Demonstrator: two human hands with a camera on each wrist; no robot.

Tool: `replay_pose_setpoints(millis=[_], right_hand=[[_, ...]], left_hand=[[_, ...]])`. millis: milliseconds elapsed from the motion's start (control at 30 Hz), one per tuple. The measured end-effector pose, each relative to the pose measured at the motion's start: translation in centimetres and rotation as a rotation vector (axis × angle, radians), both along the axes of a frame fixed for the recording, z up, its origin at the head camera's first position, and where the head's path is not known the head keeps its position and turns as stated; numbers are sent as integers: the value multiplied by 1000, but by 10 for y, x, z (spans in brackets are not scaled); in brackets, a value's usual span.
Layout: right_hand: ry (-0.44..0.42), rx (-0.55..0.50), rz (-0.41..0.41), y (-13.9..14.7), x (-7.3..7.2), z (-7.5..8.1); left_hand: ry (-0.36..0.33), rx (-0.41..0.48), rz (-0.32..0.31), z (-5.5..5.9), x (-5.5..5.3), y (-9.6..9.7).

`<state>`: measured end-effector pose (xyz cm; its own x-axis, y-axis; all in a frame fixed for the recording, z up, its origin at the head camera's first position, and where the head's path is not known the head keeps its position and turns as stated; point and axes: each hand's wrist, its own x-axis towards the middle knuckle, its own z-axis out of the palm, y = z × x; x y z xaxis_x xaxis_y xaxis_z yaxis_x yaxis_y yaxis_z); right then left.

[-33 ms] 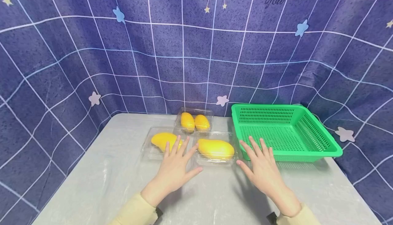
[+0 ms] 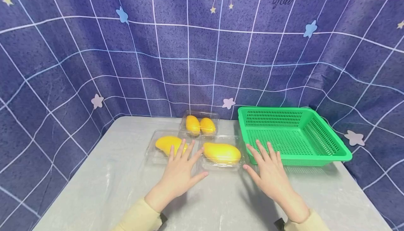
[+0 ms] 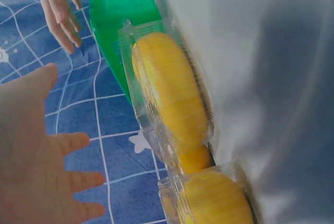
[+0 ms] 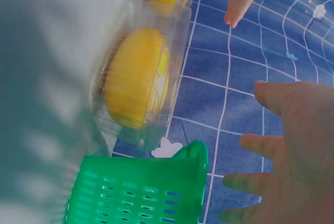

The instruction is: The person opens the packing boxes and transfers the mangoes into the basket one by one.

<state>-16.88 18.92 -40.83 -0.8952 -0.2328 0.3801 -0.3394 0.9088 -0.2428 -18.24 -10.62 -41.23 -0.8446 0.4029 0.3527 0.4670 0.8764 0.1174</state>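
Fingers spread, my left hand [image 2: 178,175] is held in front of a clear plastic box with a yellow mango [image 2: 168,144], its fingertips overlapping the fruit in the head view. My right hand [image 2: 273,179], also spread, overlaps the near left corner of a green plastic basket [image 2: 303,161]. Between the hands lies a second mango [image 2: 222,153] in its own clear box. Behind these, a smaller clear box holds two small yellow-orange fruits [image 2: 207,126]. Both wrist views show the palms apart from the boxes, holding nothing; the mango [image 4: 134,78] fills its box.
A pale grey table [image 2: 94,185] lies under everything. Behind and along both sides hangs a blue gridded curtain [image 2: 202,69] with stars, close to the table's back edge. The basket stands at the back right, its right rim near the table edge.
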Motion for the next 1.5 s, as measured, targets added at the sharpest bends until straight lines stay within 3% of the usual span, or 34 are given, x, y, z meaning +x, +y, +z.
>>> replay_pose_setpoints(millis=[300,467,567,733,967,1100,1333,1500], right_hand=[[28,-47,26,0,0,1],[96,-150,62,-1,0,5],[132,-231,70,0,-1,7],[140,-326,75,3,-2,3],[148,-434,52,5,-3,-4],[47,-490,26,4,0,-6],[-250,-590,-31,5,-3,-20],[-459,-794,-26,7,-10,-34]], left_hand=[[12,6,-11,0,0,1],[13,37,-11,3,0,2],[2,98,-7,6,0,3],[-26,271,-1,9,2,4],[-160,516,20,2,2,2],[-249,642,33,-5,-3,-1],[-375,766,65,-19,-8,-5],[-570,956,60,-26,-10,-3]])
